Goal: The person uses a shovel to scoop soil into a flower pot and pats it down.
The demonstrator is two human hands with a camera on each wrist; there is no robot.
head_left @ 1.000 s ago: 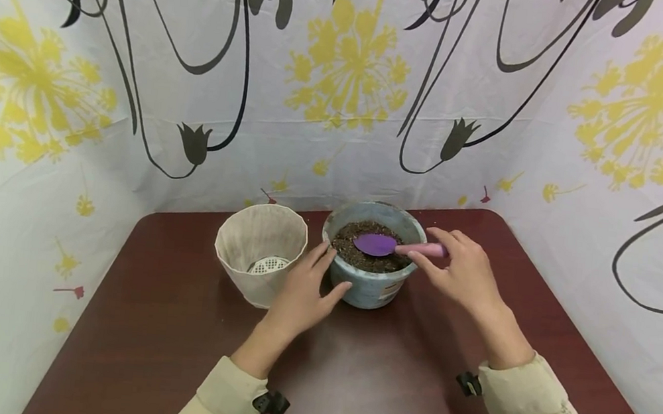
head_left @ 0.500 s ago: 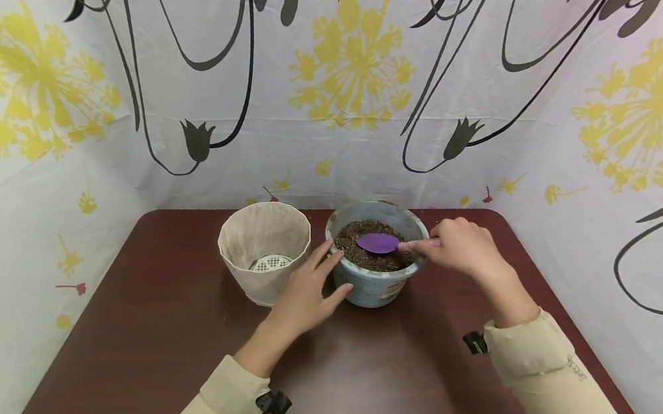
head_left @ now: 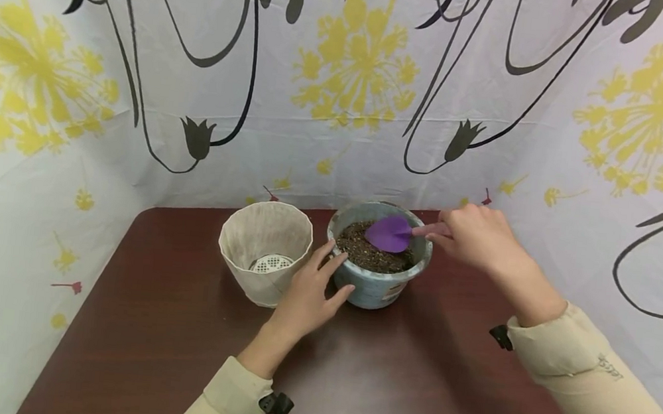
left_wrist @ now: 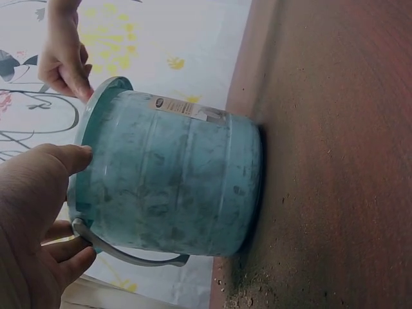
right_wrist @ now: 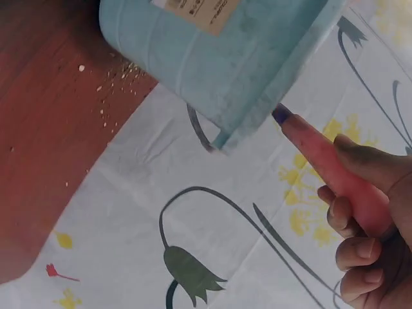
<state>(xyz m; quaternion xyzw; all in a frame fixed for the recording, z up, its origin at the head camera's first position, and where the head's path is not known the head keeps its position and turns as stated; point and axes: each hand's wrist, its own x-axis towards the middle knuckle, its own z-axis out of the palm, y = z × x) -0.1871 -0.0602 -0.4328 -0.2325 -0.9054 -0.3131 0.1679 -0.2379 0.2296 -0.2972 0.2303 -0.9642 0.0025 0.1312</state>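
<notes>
White sheet (head_left: 337, 144), printed with yellow flower heads and dark stems, hangs round a red-brown table (head_left: 152, 330) from 9 through 12 to 3 o'clock. Two containers near the table's far edge. Blue bucket (head_left: 368, 289), upright, partly filled with dark soil (head_left: 367, 255), label (left_wrist: 188, 109) on its wall toward 5 o'clock, grey handle (left_wrist: 132, 259) along its side in the left wrist view. Cream pot (head_left: 258, 284) just beside it at 9 o'clock, upright, perforated base (head_left: 271, 264) showing inside. Purple trowel (head_left: 390, 233): blade over the soil within the bucket's mouth, contact can't be told; pink handle (head_left: 433, 229) points to 3 o'clock, grasped in the right hand (head_left: 477, 238). Left hand (head_left: 306, 301) at the bucket's 8 o'clock, unclenched, fingers spread, fingertips touching the rim. Crumbs (right_wrist: 116, 84) scattered on the table by the bucket's base.
</notes>
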